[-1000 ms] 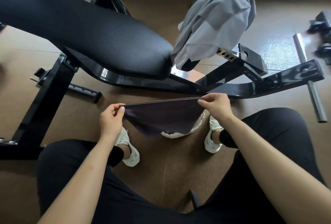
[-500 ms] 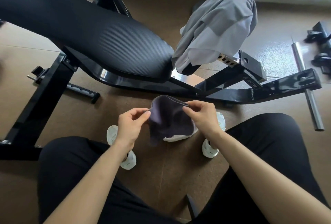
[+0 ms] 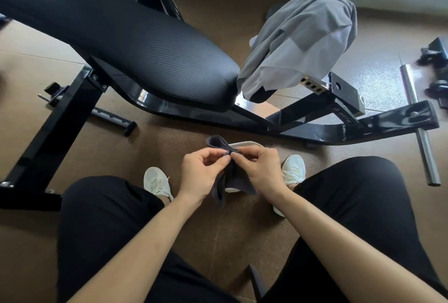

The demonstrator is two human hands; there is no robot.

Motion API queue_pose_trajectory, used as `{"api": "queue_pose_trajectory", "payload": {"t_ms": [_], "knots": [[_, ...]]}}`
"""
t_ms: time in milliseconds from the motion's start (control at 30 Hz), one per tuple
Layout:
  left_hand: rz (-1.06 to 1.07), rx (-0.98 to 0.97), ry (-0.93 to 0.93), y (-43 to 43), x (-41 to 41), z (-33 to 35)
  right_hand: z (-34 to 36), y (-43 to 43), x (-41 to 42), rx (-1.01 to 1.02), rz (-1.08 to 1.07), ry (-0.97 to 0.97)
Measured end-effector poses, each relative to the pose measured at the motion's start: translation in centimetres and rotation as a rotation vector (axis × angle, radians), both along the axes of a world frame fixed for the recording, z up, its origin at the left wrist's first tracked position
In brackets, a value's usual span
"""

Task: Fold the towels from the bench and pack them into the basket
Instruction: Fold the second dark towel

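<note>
A small dark purple-grey towel [image 3: 217,141] hangs folded in half between my hands, above the floor between my feet. My left hand [image 3: 202,173] pinches one top corner and my right hand [image 3: 258,169] pinches the other, and the fingertips of both meet at the middle. Behind and under the dark towel a pale cloth [image 3: 246,144] shows partly, mostly hidden. A grey towel [image 3: 303,43] is draped over the far right end of the black padded bench [image 3: 121,36]. No basket is in view.
The bench's black steel frame [image 3: 315,130] runs across the floor in front of my feet, with a leg [image 3: 55,128] at the left. A steel bar [image 3: 419,128] and dark weights [image 3: 436,53] lie at the right. My knees fill the lower frame.
My hands came together, bringing the two top corners of the dark towel from stretched wide to touching, so the towel now hangs doubled over.
</note>
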State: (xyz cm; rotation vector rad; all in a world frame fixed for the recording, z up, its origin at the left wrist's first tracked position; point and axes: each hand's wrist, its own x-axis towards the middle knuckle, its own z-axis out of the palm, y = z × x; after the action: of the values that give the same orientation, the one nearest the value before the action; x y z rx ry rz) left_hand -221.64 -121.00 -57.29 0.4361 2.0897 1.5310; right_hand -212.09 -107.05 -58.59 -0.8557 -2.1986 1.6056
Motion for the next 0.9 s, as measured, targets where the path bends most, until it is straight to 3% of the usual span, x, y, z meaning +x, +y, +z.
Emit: {"api": "queue_pose_trajectory", "payload": {"t_ms": [167, 400, 567, 633, 800, 900], "knots": [[0.006, 0.03, -0.038, -0.2, 0.0, -0.1, 0.7, -0.4, 0.2, 0.066, 0.089, 0.027], [-0.149, 0.039, -0.093, -0.7, 0.2, 0.6, -0.2, -0.3, -0.1, 0.339, 0.038, 0.015], [-0.193, 0.066, -0.061, -0.8, 0.0, 1.0, -0.3, 0.4, 0.1, 0.285, 0.024, 0.018], [-0.168, 0.058, 0.038, -1.0, -0.5, 0.8, 0.0, 0.9, 0.2, 0.271, 0.031, 0.004], [-0.257, -0.153, 0.542, -2.1, -2.9, -0.4, 1.2, 2.4, 0.6, 0.23, 0.129, 0.005], [-0.445, -0.362, 0.61, -2.6, -3.5, -1.1, 1.8, 2.7, 0.9, 0.209, 0.182, -0.001]]}}
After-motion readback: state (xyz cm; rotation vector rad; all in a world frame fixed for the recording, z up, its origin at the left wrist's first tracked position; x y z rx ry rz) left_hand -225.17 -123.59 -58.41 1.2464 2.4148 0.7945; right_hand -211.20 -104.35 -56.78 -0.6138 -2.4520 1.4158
